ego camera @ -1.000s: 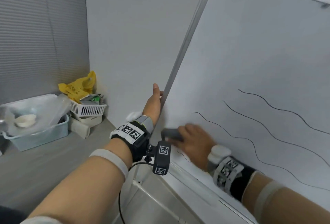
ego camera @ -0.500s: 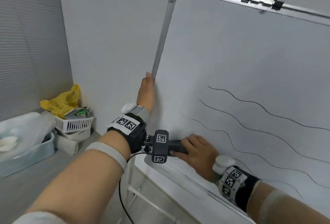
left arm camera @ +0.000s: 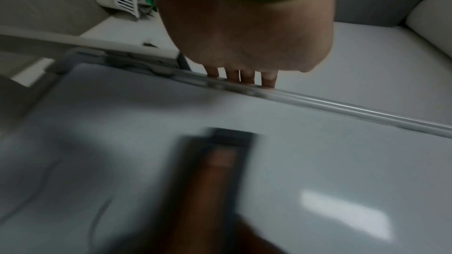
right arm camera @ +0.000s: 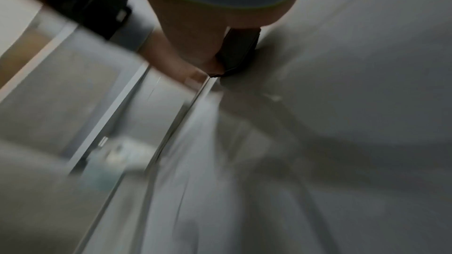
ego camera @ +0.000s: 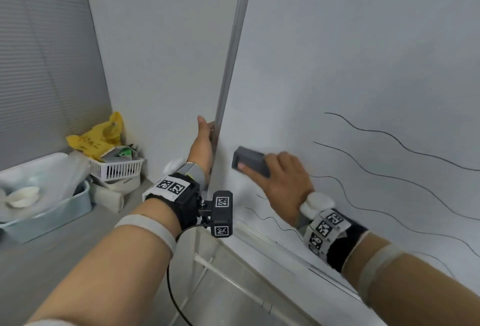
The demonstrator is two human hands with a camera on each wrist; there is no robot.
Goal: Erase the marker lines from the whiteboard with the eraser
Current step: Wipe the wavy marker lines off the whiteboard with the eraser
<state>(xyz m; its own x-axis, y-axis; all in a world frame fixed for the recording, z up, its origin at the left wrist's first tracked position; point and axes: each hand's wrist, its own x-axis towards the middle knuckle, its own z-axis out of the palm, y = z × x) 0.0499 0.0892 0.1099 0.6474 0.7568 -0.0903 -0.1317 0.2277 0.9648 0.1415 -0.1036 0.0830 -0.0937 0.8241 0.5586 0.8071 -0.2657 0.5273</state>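
Observation:
A tilted whiteboard (ego camera: 350, 66) fills the right of the head view, with several wavy black marker lines (ego camera: 376, 172) across its lower right. My right hand (ego camera: 280, 182) grips a dark grey eraser (ego camera: 249, 160) and presses it flat on the board near the left edge, above the short line ends (ego camera: 262, 218). The eraser (right arm camera: 240, 51) shows blurred in the right wrist view. My left hand (ego camera: 204, 144) holds the board's left frame (ego camera: 231, 66), its fingers (left arm camera: 244, 77) curled over the metal edge (left arm camera: 342, 107). The eraser (left arm camera: 232, 142) shows blurred below them.
On the grey floor at left stand a pale blue tub (ego camera: 49, 211) with a white bowl, a white slotted basket (ego camera: 117, 168) and a yellow bag (ego camera: 98, 136). The board's tray rail (ego camera: 272, 245) runs along its bottom. A grey wall stands behind.
My right hand has swept the eraser up and slightly right from the board's lower left corner; the left ends of the lower lines are gone. The left hand has kept hold of the frame.

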